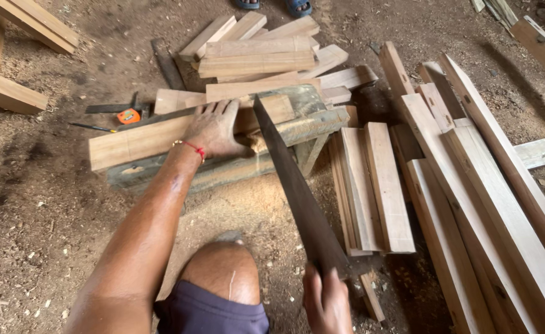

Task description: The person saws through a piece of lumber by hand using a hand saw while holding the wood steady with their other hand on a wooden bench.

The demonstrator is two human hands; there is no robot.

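Sawdust covers the dirt floor (31, 247) where I kneel, my bare knee (223, 272) low in the near centre. My left hand (213, 130) lies flat, fingers spread, pressing down on a pale wooden board (136, 142) that rests across a worn greenish sawing block (223, 170); a red thread circles that wrist. My right hand (327, 303), at the near edge, is wrapped tight around the handle of a dark handsaw (297, 192), whose blade runs up and to the left, its far tip meeting the board just right of my left thumb.

Beyond the block, a loose heap of short cut pieces (260, 52) is stacked on the far side. To the right of the block, several flat planks (371, 185) lie side by side on the ground, and further right long pale battens (482, 210) run diagonally from far to near. An orange tape measure (128, 115) sits on the floor just left of the board's far end, near a dark metal square (114, 107) and a pencil (93, 127). Two thick timbers (12, 62) lie at the far left. Another person's feet in blue sandals (297, 7) show at the far edge.
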